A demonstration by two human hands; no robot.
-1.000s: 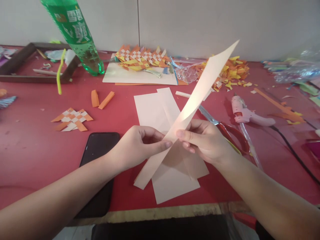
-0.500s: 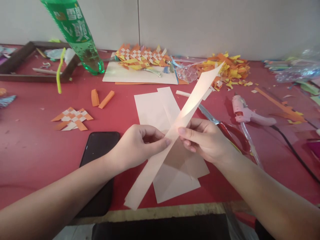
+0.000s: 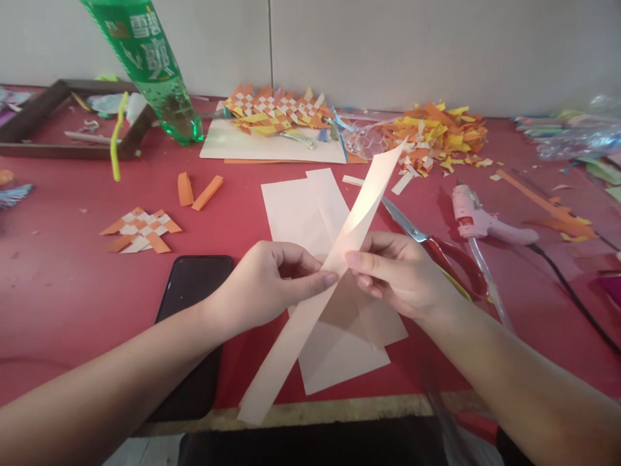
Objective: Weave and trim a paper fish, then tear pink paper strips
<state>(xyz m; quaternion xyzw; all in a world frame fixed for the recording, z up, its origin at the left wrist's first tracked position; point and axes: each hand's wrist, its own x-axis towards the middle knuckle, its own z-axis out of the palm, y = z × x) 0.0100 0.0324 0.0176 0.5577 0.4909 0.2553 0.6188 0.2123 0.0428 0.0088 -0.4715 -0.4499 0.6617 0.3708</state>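
A long white paper strip (image 3: 295, 340) slants from lower left to upper right, held above the table. My left hand (image 3: 272, 278) pinches it near its middle, thumb on top. Close beside, my right hand (image 3: 400, 268) grips the same strip between thumb and fingers. The upper end of the strip curls slightly. Beneath both hands lie white paper sheets (image 3: 286, 207), overlapping and partly covered. Scissors (image 3: 407, 223) with red handles lie just beyond my right hand, their handles partly hidden behind it. A black phone (image 3: 191, 278) rests under my left forearm.
A woven orange-and-white paper fish (image 3: 143, 228) and folded orange strips (image 3: 207, 193) lie left. Behind stand a green bottle (image 3: 167, 103), woven paper fish (image 3: 276, 110) and a heap of paper scraps (image 3: 436, 136). A pink glue gun (image 3: 478, 217) with a cord lies right.
The strip has slid down and toward the lower left between my fingers. Its top end is lower and its bottom end now reaches past the table edge. Both hands stay nearly in place.
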